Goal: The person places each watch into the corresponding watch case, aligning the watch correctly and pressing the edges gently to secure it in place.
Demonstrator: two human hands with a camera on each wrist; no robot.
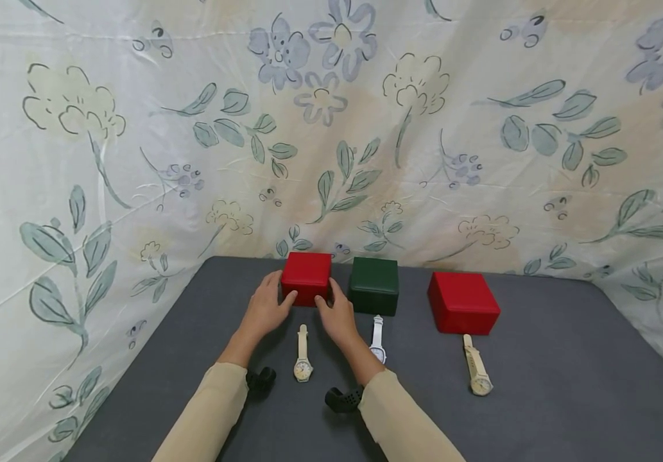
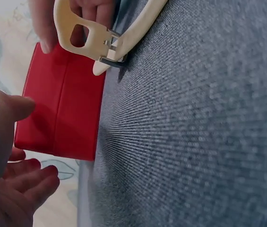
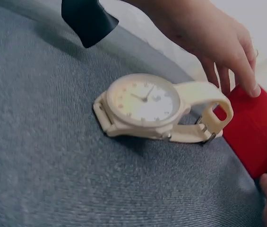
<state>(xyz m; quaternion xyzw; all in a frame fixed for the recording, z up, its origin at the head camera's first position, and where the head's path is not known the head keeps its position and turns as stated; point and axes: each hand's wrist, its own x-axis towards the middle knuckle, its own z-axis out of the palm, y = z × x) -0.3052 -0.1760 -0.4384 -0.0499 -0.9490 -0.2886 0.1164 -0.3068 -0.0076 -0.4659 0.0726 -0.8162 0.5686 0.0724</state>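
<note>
A red box [image 1: 306, 278] stands at the back of the dark grey table between two hands. My left hand [image 1: 266, 303] is at its left side; in the left wrist view the thumb [image 2: 20, 107] overlaps the box front, and the loosely bent fingers [image 2: 34, 182] spread beside its end. At the opposite side is my right hand [image 1: 339, 313], thumb by the front face and fingers along the right side. A cream wristwatch [image 1: 303, 359] lies in front of this box, between the forearms, its buckled strap [image 2: 88, 40] looming near in the left wrist view.
Right of the hands stand a green box [image 1: 374, 286] and another red box [image 1: 463, 303]. A white wristwatch [image 1: 377, 343] lies before the green box, partly behind the right forearm. Another cream wristwatch [image 1: 477, 372] lies before the right red box. Floral cloth [image 1: 331, 160] hangs behind the table.
</note>
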